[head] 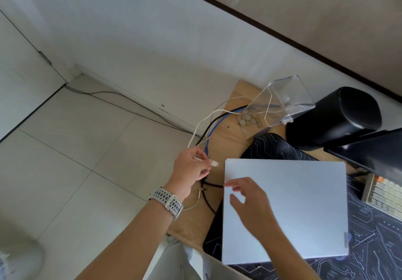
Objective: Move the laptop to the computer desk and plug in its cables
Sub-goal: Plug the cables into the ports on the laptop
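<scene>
The fingers (201,160) of the left hand (190,169) pinched a white cable (199,127) just behind its small plug (214,164), whose tip pointed toward the left edge of the closed silver laptop (289,210) and stopped just short of it. The left wrist carried a pale perforated watch band (167,202). The right hand (250,201) hovered over or rested on the laptop's near left corner, its fingers spread loosely and holding nothing; motion blur hid whether they touched the lid. The laptop lay flat on a dark desk mat (369,236) printed with circuit lines, which covered most of the wooden surface (219,147). Left of the laptop, the white cable rose in a loop beyond the surface's edge alongside a blue cable (210,133) and a black cable (206,130), all three running back past the laptop's far left corner. A further black cable (212,185) reached the laptop's left edge, near the right hand's fingertips. Beyond the laptop's far edge stood a clear plastic box (287,101), tilted, with a card of small round pads (249,120) beside it. To the right of that box, behind the laptop, sat a black cylindrical object (339,116), and part of a keyboard (385,194) with pale keys showed at the laptop's right. Left of the laptop, past the surface's edge, lay a pale tiled floor (87,149) meeting a white wall (130,29).
</scene>
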A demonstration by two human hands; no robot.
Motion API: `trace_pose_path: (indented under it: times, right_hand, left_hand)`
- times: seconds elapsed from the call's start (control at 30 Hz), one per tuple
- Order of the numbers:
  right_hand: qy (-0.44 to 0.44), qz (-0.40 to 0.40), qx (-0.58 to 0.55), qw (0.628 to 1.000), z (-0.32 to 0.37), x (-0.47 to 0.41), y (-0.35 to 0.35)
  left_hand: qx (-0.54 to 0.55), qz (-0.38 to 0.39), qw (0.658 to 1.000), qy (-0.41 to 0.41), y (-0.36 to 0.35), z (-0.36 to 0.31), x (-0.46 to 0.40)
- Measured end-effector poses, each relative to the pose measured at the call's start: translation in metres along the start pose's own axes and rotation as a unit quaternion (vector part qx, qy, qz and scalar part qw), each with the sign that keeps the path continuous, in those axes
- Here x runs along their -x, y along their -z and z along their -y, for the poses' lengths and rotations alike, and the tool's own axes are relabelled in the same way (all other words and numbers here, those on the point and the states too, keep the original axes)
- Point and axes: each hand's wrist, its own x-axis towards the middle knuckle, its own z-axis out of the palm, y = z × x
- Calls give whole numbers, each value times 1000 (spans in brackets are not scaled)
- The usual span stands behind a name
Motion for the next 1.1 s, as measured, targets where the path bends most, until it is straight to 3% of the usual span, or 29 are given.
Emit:
trace_pose_path:
  times: [0.17,0.4,0.53,0.7,0.9,1.1]
  right_hand:
    - [-25,-72,-26,997,-12,-16,27]
    - [59,-125,109,984,-17,-49,27]
    - [113,-83,199,970,-10,-69,21]
    - [88,36,288,953,-3,-89,24]
    - [27,130,284,950,-4,-104,30]
    - [10,156,196,968,-1,-102,34]
  left_hand:
    - [72,-17,997,19,-4,9,-4]
    - [84,4,996,25,-8,18,1]
    - [120,9,992,37,-8,20,3]
    - [154,10,987,49,-10,24,2]
    - [160,1,985,67,-14,34,-3]
    - [188,16,979,79,-14,40,-3]
